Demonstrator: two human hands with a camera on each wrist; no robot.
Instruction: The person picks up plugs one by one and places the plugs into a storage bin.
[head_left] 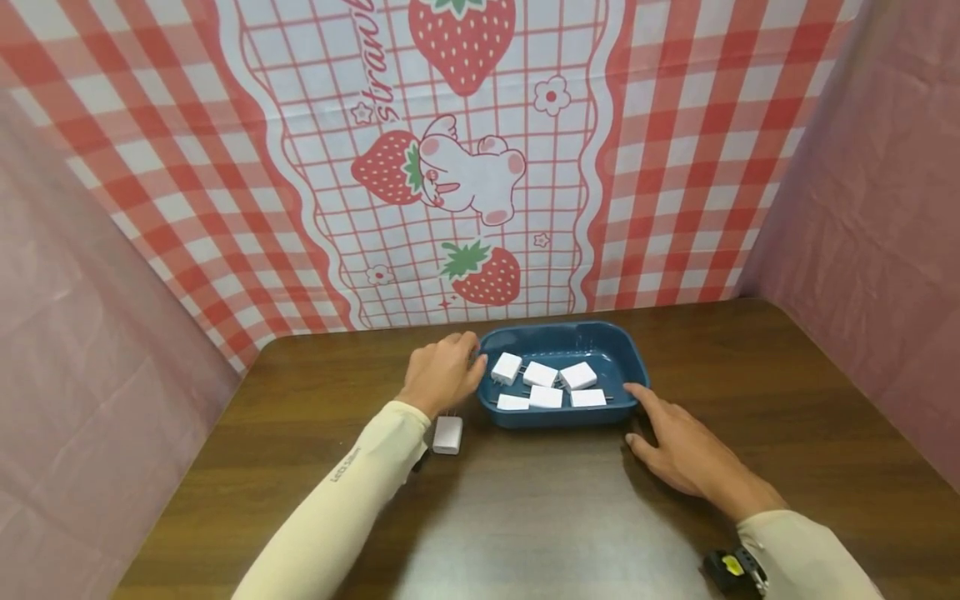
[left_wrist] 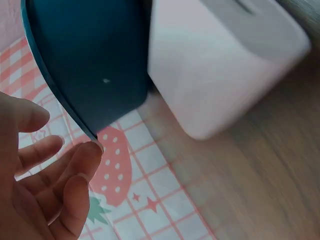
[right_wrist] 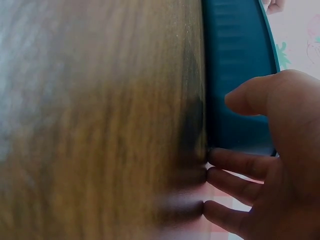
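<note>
A dark blue rectangular basin (head_left: 517, 417) stands on the table with several white plug-in chargers (head_left: 546, 397) lying in it, their metal prongs partly showing. My left hand (head_left: 442, 371) is at the basin's left end, loosely bent fingertips right at the rim and thumb apart. My right hand (head_left: 682, 450) is at the front right corner, index finger touching the rim and thumb away from the wall. In the right wrist view its other fingertips (right_wrist: 220, 156) rest low beside the basin. One more white charger (head_left: 447, 435) lies on the table near my left wrist.
The brown wooden table (head_left: 525, 517) ends at a hanging strawberry-print checked cloth (head_left: 480, 167) close behind the basin. Pink cloths (head_left: 862, 208) hang on both sides. A small black device (head_left: 731, 571) is strapped at my right wrist.
</note>
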